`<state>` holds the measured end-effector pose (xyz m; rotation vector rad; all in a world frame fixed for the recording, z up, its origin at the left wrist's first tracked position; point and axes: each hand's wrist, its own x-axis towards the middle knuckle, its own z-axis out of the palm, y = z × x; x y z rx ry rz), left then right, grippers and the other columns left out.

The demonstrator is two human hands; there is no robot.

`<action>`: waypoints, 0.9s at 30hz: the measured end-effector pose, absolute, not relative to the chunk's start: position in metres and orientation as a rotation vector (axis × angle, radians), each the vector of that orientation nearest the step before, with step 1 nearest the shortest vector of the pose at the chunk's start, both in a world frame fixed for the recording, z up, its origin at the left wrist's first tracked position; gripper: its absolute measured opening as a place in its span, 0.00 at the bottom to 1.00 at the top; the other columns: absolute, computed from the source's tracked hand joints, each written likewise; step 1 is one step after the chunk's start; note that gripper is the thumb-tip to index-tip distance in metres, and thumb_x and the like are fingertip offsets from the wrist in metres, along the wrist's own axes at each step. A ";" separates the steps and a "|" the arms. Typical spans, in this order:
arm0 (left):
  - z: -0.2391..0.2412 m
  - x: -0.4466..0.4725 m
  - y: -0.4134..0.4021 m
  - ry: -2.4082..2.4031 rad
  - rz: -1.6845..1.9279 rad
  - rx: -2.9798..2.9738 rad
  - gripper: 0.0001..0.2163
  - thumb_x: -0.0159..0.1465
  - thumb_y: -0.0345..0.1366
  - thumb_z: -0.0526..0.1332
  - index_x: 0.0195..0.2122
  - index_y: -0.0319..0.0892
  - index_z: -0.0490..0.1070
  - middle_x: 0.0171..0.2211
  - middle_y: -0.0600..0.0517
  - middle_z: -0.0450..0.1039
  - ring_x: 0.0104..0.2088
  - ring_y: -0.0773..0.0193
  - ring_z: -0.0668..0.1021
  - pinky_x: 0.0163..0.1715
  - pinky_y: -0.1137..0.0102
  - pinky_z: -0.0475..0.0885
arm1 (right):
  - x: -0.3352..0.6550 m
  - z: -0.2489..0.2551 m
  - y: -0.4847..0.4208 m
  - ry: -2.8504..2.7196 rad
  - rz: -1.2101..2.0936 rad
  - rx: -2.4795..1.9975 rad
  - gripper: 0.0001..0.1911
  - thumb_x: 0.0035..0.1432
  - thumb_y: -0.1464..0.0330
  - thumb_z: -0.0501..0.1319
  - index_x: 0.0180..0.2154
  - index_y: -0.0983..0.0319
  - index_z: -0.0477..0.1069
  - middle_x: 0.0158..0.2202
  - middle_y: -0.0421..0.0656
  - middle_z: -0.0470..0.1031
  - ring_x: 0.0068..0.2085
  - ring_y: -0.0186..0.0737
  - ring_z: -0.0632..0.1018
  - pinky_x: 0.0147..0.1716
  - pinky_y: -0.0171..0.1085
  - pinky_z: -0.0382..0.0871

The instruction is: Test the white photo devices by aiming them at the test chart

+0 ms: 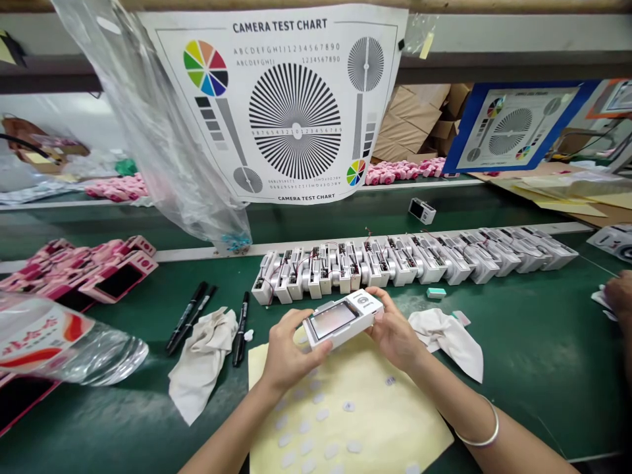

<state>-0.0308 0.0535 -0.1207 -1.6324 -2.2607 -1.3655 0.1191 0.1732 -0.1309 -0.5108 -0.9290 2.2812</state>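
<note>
Green assembly bench (498, 349), white camera body (340, 319) held above a yellow backing sheet (380, 421), long axis slanting up toward the right, left hand (289, 349) gripping the lower end, right hand (392, 329) the upper, partly built camera shells (409, 260) just beyond.

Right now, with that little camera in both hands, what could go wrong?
A slip could drop the white camera, held by the left hand and the right hand, onto the yellow sheet of small pads. Its screen could pick up fingerprints. Just beyond, the row of open camera bodies has exposed wires that a careless knock might snag.
</note>
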 end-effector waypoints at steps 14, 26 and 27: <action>-0.120 -0.028 0.053 -2.181 -1.413 -1.666 0.19 0.48 0.49 0.59 0.31 0.37 0.73 0.27 0.46 0.75 0.27 0.58 0.78 0.27 0.65 0.75 | 0.120 -0.128 0.171 -0.933 2.220 -0.490 0.24 0.34 0.69 0.66 0.38 0.56 0.66 0.34 0.38 0.72 0.32 0.36 0.71 0.31 0.33 0.65; -0.123 -0.027 0.054 -2.193 -1.445 -1.646 0.20 0.47 0.49 0.59 0.32 0.35 0.73 0.28 0.45 0.75 0.28 0.57 0.77 0.28 0.64 0.75 | 0.119 -0.129 0.171 -0.906 2.214 -0.543 0.25 0.32 0.71 0.65 0.38 0.57 0.69 0.36 0.39 0.72 0.34 0.37 0.72 0.32 0.33 0.66; -0.124 -0.026 0.054 -2.187 -1.444 -1.655 0.20 0.47 0.49 0.59 0.32 0.35 0.73 0.28 0.45 0.75 0.29 0.57 0.77 0.28 0.64 0.75 | 0.120 -0.129 0.171 -0.912 2.201 -0.545 0.25 0.32 0.71 0.65 0.39 0.57 0.69 0.36 0.40 0.73 0.34 0.37 0.72 0.32 0.33 0.66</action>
